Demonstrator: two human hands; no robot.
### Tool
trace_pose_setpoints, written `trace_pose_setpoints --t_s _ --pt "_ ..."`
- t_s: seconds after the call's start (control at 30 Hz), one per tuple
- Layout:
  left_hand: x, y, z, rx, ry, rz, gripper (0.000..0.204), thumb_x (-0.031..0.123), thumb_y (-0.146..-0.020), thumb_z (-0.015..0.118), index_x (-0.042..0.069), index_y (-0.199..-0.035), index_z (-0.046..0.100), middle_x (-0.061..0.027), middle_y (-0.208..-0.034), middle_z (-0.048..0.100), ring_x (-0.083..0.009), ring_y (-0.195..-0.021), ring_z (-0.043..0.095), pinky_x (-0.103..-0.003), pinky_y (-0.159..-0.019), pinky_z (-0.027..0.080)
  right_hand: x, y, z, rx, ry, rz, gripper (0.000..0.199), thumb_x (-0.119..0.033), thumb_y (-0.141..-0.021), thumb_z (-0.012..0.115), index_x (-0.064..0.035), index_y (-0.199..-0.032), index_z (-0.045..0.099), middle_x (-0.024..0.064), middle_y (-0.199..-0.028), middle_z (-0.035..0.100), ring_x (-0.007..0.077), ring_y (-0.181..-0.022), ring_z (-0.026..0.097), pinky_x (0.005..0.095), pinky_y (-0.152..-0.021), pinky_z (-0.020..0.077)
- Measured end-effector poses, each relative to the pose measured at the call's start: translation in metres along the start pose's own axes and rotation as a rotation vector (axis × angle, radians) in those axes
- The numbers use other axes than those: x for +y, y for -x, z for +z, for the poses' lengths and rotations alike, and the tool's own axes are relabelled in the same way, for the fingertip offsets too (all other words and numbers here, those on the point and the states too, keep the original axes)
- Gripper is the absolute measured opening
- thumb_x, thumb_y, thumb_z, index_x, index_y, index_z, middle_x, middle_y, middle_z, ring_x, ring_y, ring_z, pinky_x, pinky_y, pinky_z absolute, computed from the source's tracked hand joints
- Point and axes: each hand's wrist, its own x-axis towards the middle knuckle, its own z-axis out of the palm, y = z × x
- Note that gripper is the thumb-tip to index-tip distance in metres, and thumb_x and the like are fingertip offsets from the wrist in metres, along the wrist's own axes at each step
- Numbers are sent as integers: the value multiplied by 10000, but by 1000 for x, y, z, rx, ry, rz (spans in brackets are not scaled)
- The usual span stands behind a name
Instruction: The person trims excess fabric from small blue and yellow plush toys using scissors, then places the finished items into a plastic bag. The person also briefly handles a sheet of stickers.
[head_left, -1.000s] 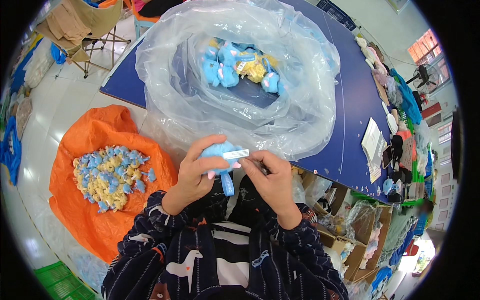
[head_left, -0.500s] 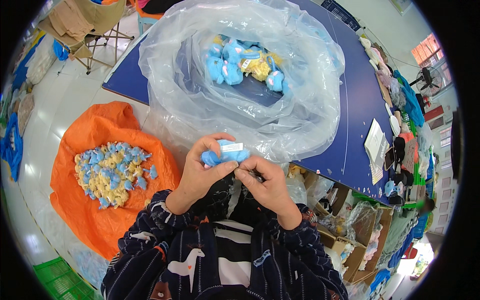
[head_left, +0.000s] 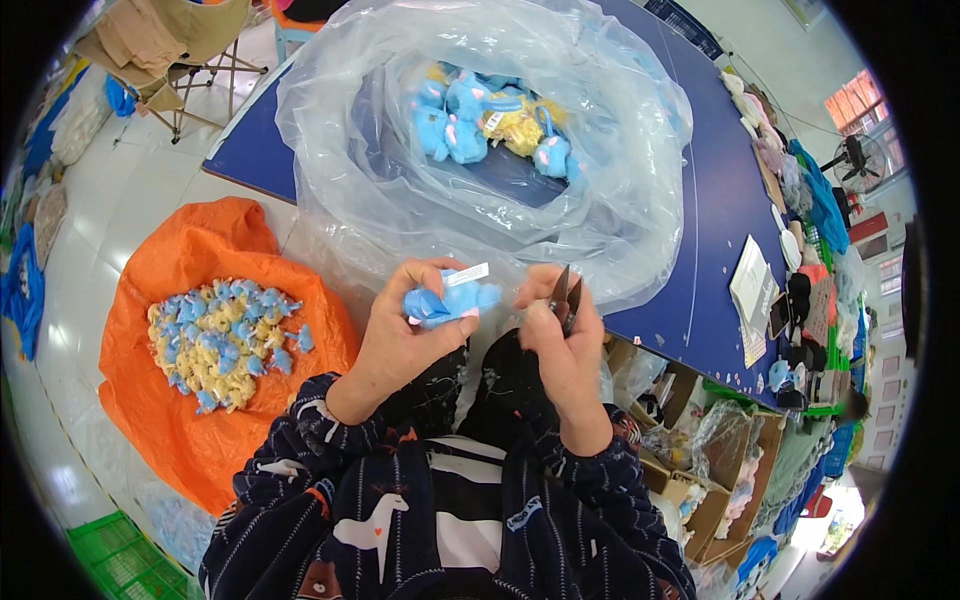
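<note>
My left hand (head_left: 400, 325) grips a small blue plush toy (head_left: 465, 297) with a blue ribbon loop and a white label (head_left: 468, 273) on top. Just right of it, my right hand (head_left: 565, 350) is closed around dark thread snips (head_left: 566, 303), their two pointed blades apart and directed upward. The blades do not touch the toy. Beyond both hands, a large clear plastic bag (head_left: 375, 225) lies open on the blue table, with several blue plush toys (head_left: 465, 140) and a yellow plush toy (head_left: 518, 127) inside.
On the floor to the left, an orange sack (head_left: 290, 385) holds a heap of small blue and yellow plush toys (head_left: 225, 340). The blue table (head_left: 715, 200) bears papers (head_left: 750, 285) and a phone (head_left: 779, 313) on the right. Cardboard boxes (head_left: 740, 490) stand below it.
My right hand has moved right, away from the plush toy, and the thread snips now show in it with blades upward. The toy has tilted slightly in my left hand.
</note>
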Motion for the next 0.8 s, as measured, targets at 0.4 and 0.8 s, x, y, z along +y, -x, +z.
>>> trace_pose_setpoints --t_s 0.4,0.8 --pt "3 0 -5 -43 62 -10 376 -45 -719 644 103 -940 378 -119 -1173 421 -101 -899 515 -199 -728 442 2 8 -1 -152 588 -242 202 -153 -826 588 0 -956 602 100 -683 537 197 -557 513 264 -516 410" --pt "4 2 -5 -60 46 -9 338 -27 -725 646 96 -921 400 -111 -1162 442 -104 -935 518 -217 -755 446 10 9 1 -79 650 -335 201 -153 -794 628 -9 -933 609 93 -692 554 211 -522 522 272 -485 417"
